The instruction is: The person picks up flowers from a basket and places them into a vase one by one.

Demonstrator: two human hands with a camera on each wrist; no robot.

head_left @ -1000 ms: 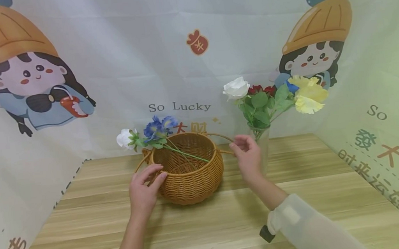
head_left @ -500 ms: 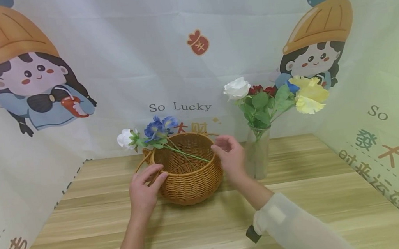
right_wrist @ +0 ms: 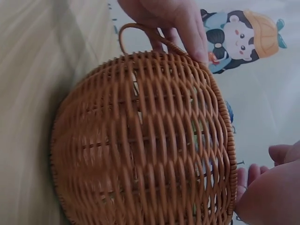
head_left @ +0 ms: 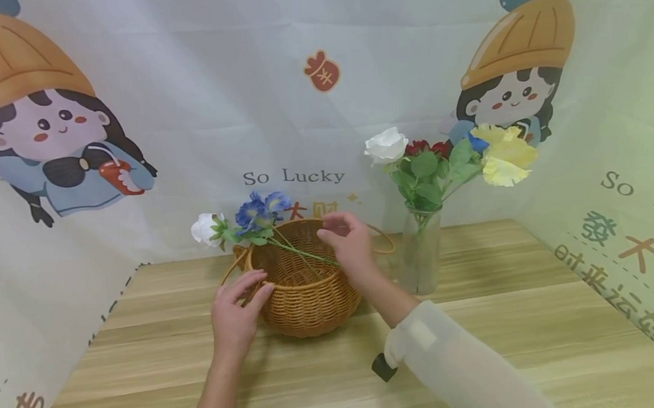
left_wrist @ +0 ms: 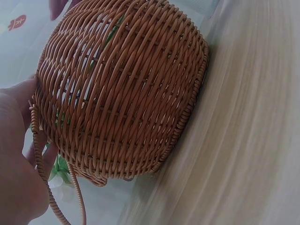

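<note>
A brown wicker basket (head_left: 312, 311) stands upright on the table. My left hand (head_left: 235, 317) grips its left rim by the handle, with the thumb on the near side; the left wrist view shows the fingers (left_wrist: 49, 152) behind the rim. My right hand (head_left: 353, 247) is over the basket's right rim, fingers loosely bent and seemingly holding nothing. A white flower (head_left: 206, 229) and a blue flower (head_left: 254, 213) lean out over the basket's back left rim. Their green stems (head_left: 308, 255) slant down inside. The basket's right handle (head_left: 388, 243) sticks out behind my right hand.
Right of the basket stands a clear vase (head_left: 422, 260) holding a white rose (head_left: 386, 145), dark red flowers (head_left: 426, 148) and a yellow flower (head_left: 505, 158). A printed cloth (head_left: 239, 108) hangs behind the wooden table (head_left: 318, 384).
My right hand has left the basket's right handle and moved leftward over the right rim. That handle now hangs free. My left hand and the basket have stayed nearly still.
</note>
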